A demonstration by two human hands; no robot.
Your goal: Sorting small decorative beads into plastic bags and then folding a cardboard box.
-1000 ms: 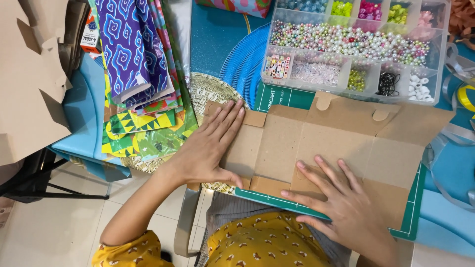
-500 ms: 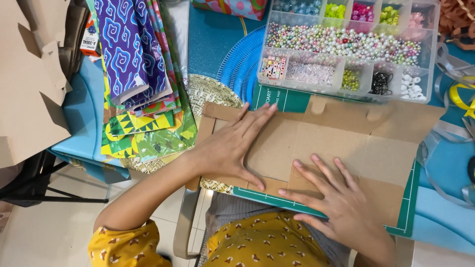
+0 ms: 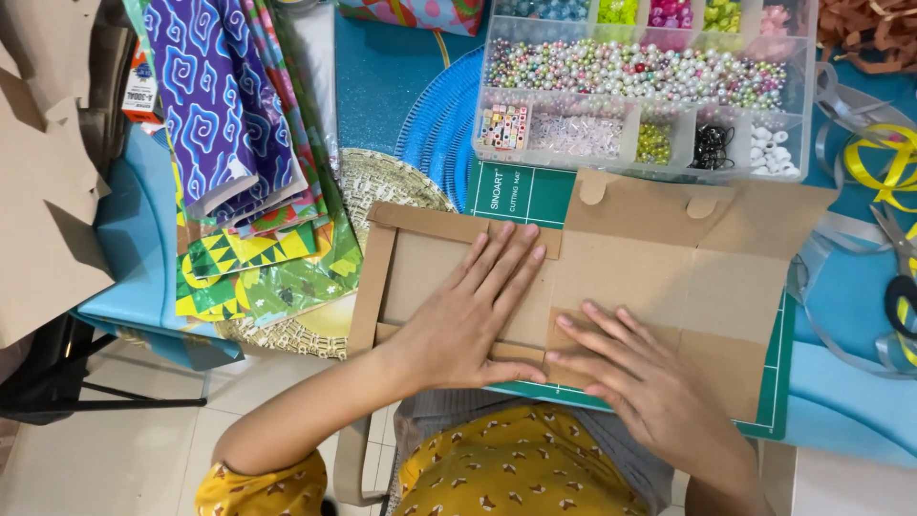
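Note:
A flat brown cardboard box blank point(image 3: 659, 248) with folded flaps lies on a green cutting mat point(image 3: 521, 191). My left hand point(image 3: 473, 306) presses flat on the left panel of the cardboard, fingers spread and pointing up-right. My right hand point(image 3: 635, 373) lies flat on the lower middle of the cardboard, fingers pointing left, close to the left hand's thumb. Neither hand grips anything.
A clear divided bead organiser point(image 3: 640, 86) with several coloured beads stands behind the cardboard. Patterned paper sheets point(image 3: 229, 134) are stacked at left over a woven placemat point(image 3: 377, 191). Scissors and yellow and silver ribbon point(image 3: 884, 201) lie at right. Brown cardboard pieces point(image 3: 43, 191) sit far left.
The cardboard has shifted and its left part folded open toward the left. My left hand slid right onto the panel. My right hand stayed on the lower part.

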